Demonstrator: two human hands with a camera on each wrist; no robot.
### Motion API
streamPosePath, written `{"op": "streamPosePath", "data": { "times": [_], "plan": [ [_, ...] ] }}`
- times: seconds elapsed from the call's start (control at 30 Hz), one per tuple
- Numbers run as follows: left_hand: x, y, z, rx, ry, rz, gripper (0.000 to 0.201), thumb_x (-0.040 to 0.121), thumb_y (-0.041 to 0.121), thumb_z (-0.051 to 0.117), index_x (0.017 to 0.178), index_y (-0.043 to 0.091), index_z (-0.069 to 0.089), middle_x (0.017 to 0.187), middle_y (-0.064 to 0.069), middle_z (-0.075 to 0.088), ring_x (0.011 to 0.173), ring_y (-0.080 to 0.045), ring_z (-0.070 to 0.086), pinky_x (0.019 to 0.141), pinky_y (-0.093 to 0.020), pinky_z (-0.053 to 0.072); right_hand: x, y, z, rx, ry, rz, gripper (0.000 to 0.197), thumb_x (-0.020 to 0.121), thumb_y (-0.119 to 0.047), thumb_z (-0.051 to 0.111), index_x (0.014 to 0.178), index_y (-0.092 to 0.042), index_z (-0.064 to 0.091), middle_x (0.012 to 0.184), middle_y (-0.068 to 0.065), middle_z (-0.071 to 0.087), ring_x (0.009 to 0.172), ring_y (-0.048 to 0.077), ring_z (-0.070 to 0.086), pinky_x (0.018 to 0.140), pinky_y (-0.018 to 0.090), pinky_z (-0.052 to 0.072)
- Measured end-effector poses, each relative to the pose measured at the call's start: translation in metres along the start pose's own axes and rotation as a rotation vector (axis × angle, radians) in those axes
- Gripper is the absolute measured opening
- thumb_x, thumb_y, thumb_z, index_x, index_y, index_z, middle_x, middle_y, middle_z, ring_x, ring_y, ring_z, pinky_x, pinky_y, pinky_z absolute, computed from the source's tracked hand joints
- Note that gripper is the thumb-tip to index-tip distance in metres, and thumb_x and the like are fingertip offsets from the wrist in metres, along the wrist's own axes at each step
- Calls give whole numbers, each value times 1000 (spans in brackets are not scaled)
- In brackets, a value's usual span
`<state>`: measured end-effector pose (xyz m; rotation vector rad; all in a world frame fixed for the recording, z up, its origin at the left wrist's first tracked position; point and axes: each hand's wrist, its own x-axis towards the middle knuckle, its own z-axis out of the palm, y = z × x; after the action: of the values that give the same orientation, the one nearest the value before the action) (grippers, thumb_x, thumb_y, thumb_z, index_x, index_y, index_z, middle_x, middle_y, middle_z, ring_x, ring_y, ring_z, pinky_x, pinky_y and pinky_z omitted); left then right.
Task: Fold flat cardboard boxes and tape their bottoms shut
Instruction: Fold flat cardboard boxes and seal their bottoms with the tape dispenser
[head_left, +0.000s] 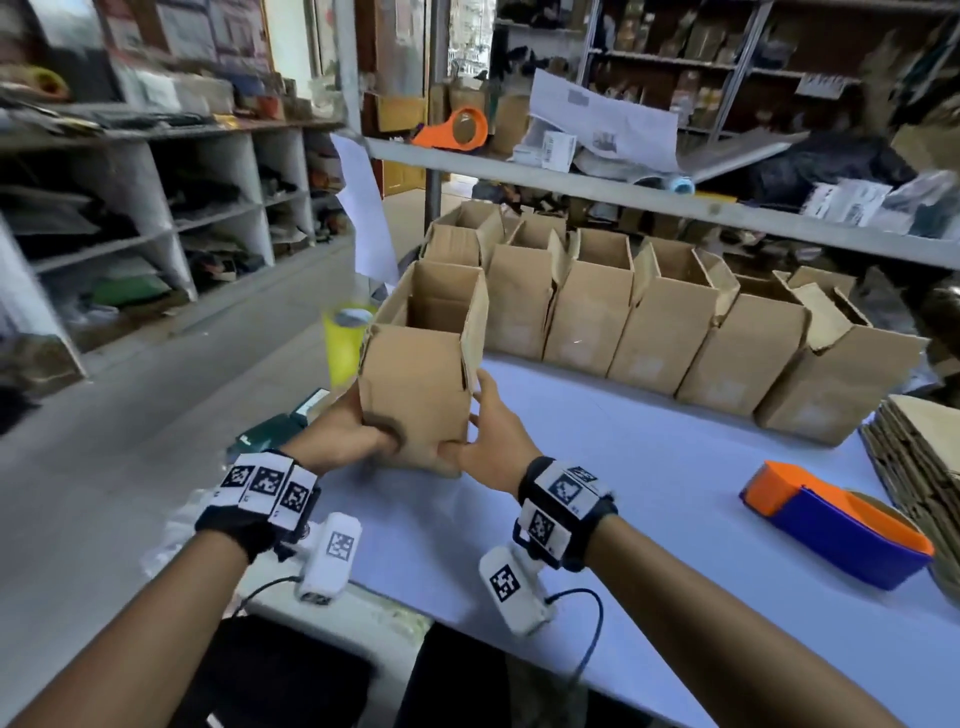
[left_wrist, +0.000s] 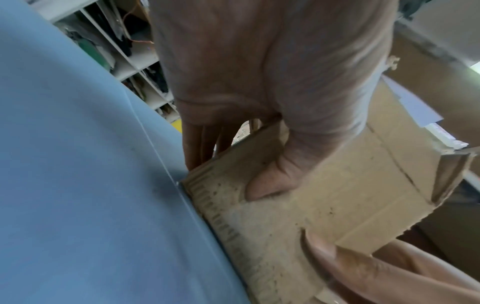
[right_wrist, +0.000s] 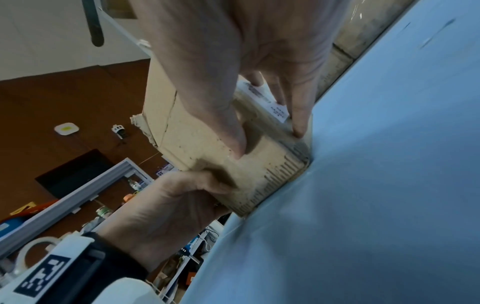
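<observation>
Box (head_left: 415, 379), upright with its top flaps open, sits at the table's (head_left: 649, 467) near-left corner, its lower edge touching the blue surface, slightly tilted. Both hands grip it low down: the left hand (head_left: 348, 434) clasps the 9 o'clock side, thumb on the near face and fingers round the far side, as the left wrist view (left_wrist: 272, 181) shows; the right hand (head_left: 493, 441) clasps the 3 o'clock side, thumb on the near face and fingers (right_wrist: 298, 115) along the side wall. At 12 to 2 o'clock from the held box stands a row of boxes (head_left: 649, 322), all open-topped. A tape dispenser (head_left: 841, 525), orange and blue, lies at 3 o'clock, well apart, just beside a stack of flat cardboard (head_left: 924, 457). Another orange dispenser (head_left: 457, 130) rests on the shelf (head_left: 675, 202) above.
</observation>
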<state>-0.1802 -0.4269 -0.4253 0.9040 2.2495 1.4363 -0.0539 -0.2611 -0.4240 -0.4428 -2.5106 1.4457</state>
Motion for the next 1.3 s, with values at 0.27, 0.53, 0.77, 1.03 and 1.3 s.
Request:
{"op": "streamPosePath", "data": {
  "times": [0.27,0.53,0.77,1.03,1.3],
  "plan": [
    [66,5,-11,10,24,-150,19,43,0,58,60,8,60,50,-4,58,54,-21,55,48,-27,48,60,-5,9,-49,64,34,84,87,-12,76,150,-9,20,142,13,52,127,32,53,103,38,46],
    [87,-13,-13,88,-17,-165,58,74,-9,72,127,2,51,94,-6,67,84,-17,61,64,-23,49,71,-4,0,-112,27,130,102,89,-19,77,160,-11,5,148,14,49,133,33,50,99,32,45],
    [5,-11,-9,-103,220,-177,53,91,11,70,139,14,47,128,-6,54,114,-16,54,83,-23,41,-14,3,-43,180,146,135,85,95,-36,71,161,-26,19,164,-3,30,139,18,48,95,29,48],
    [-62,106,108,-325,13,85,21,97,18,62,113,30,66,116,3,65,99,-13,70,85,-31,53,-163,25,-149,229,531,98,40,96,-37,69,133,-32,56,141,-7,52,119,1,58,73,11,47],
    [-39,226,301,-186,-462,216,22,98,20,59,119,23,64,124,0,64,99,-15,63,82,-30,51,-269,80,-282,31,967,258,40,95,-29,70,132,-19,56,142,5,49,127,15,48,107,34,41]
  ]
}}
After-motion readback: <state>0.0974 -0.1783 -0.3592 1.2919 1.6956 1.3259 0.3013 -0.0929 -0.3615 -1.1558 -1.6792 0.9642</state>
